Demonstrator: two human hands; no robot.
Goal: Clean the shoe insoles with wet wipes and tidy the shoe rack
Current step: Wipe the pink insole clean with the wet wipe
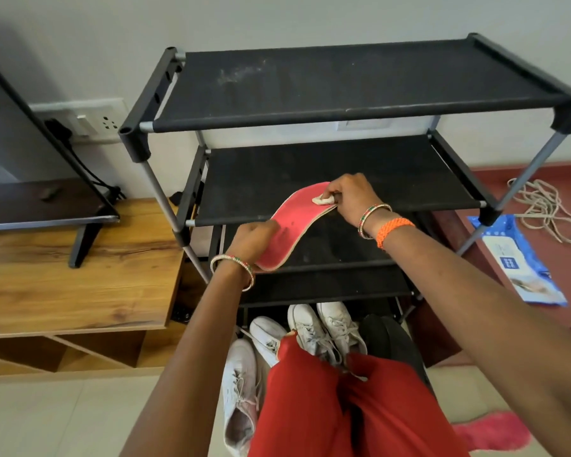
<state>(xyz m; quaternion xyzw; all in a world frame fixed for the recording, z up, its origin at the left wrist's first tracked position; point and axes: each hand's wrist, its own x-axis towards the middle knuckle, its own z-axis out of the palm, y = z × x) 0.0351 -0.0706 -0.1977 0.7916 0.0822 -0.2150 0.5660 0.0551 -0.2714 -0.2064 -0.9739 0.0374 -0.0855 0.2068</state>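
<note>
Four white sneakers (310, 334) below two hands (353, 196), one pink insole (287, 225).

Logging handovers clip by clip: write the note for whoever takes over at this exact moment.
Left hand grips the pink insole at its near end. Right hand pinches a balled wet wipe against the far end. Wipes pack lies on the floor right of the shoe rack. White sneakers sit at the rack's foot, shelves bare. Done: cannot tell. Left: finish this insole, shelve shoes.
</note>
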